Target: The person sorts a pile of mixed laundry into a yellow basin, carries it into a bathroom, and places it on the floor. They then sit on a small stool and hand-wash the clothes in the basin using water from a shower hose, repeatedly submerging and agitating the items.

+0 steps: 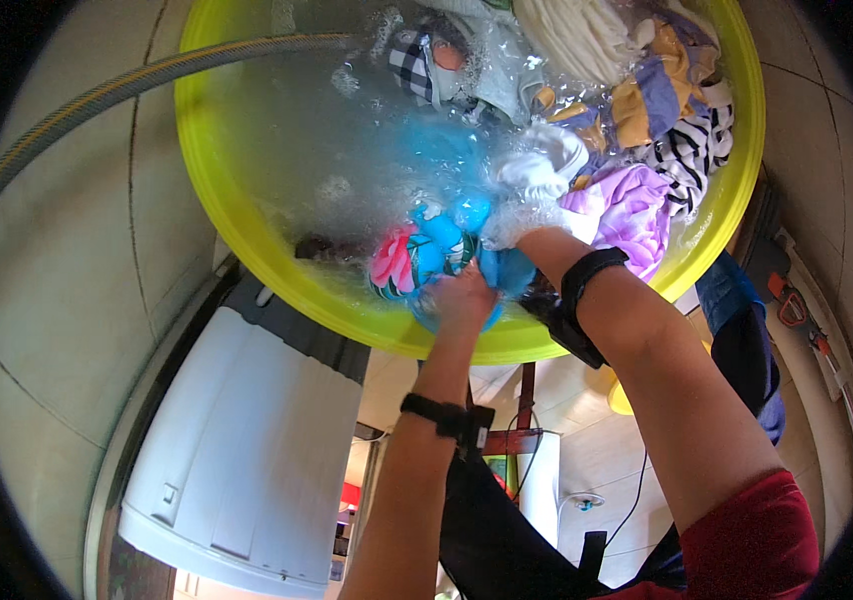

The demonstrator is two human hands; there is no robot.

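A large yellow-green plastic tub (209, 180) holds cloudy water and wet clothes. Near its lower rim, my left hand (464, 296) is closed on a blue floral cloth (426, 247) with a pink flower print. My right hand (539, 234) is mostly hidden by foam and water beside that cloth; its fingers do not show. Close to the right hand lie a lilac cloth (633, 214) and a white cloth (543, 161). A black-and-white striped cloth (685, 165), a yellow-and-purple cloth (648, 101), a cream cloth (580, 37) and a checked cloth (411, 66) float farther back.
A grey hose (96, 94) with a yellow stripe reaches over the tub's left rim into the water. Below left stands a white plastic appliance or cabinet (246, 442). Tiled surfaces (59, 247) surround the tub. A dark cable (633, 487) runs across the floor.
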